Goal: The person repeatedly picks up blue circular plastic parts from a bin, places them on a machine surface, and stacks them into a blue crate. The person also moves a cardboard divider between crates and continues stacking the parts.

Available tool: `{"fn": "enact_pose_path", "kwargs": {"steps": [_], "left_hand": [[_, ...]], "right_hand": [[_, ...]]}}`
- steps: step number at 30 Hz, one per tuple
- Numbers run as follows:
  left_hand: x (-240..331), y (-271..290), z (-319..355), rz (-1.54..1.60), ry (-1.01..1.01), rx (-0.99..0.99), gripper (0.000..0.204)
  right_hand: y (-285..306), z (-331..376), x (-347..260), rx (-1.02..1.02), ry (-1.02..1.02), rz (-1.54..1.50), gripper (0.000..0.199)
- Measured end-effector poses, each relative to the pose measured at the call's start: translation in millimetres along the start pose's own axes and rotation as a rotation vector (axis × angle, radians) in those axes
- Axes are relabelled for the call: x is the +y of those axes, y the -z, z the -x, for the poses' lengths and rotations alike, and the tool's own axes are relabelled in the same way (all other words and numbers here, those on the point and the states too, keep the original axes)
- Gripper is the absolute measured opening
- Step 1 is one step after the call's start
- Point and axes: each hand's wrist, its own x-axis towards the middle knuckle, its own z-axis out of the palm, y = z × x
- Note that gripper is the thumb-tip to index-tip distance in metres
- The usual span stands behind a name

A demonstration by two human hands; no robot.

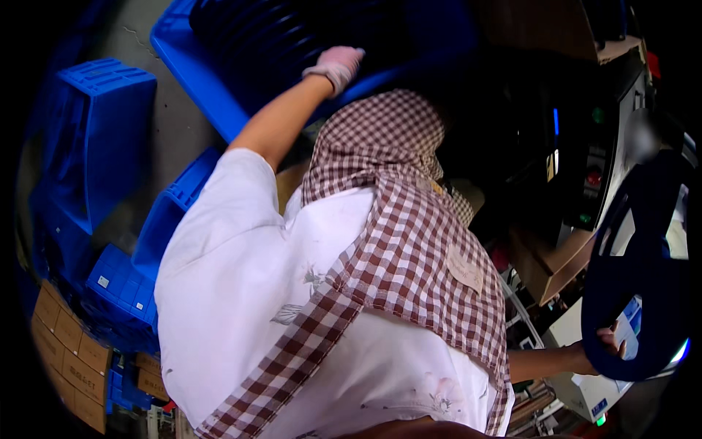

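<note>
My left hand, in a pale pinkish-white glove, reaches over a large blue plastic crate. Inside it lie rows of black ribbed or coiled pieces. The fingers are curled; what they hold, if anything, is hidden. Low at the right, my bare right hand grips the edge of a dark blue oval piece with openings. Its fingers show through the lower opening, beside a pale patch. The kind of this blue piece is unclear.
Blue plastic crates stand at the left, with cardboard boxes stacked below them. Right of me is a dark machine panel with coloured buttons. An open cardboard carton is under it, and a white box-like unit stands lower right.
</note>
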Motion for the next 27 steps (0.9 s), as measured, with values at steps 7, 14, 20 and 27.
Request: {"fn": "enact_pose_path", "kwargs": {"steps": [7,14,20,27], "left_hand": [[0,30,17,0.303,-0.019,0.079,0.040],[40,22,-13,0.165,0.030,-0.037,0.032],[48,31,-24,-0.122,-0.068,-0.038,0.017],[71,102,3,-0.196,-0.047,-0.026,0.021]], "right_hand": [[-14,30,-7,-0.033,-0.225,-0.825,0.019],[-30,28,-22,-0.198,-0.191,-0.657,0.021],[-41,29,-28,-0.238,-0.217,-0.653,0.016],[-55,35,-20,-0.289,-0.266,-0.685,0.017]]}}
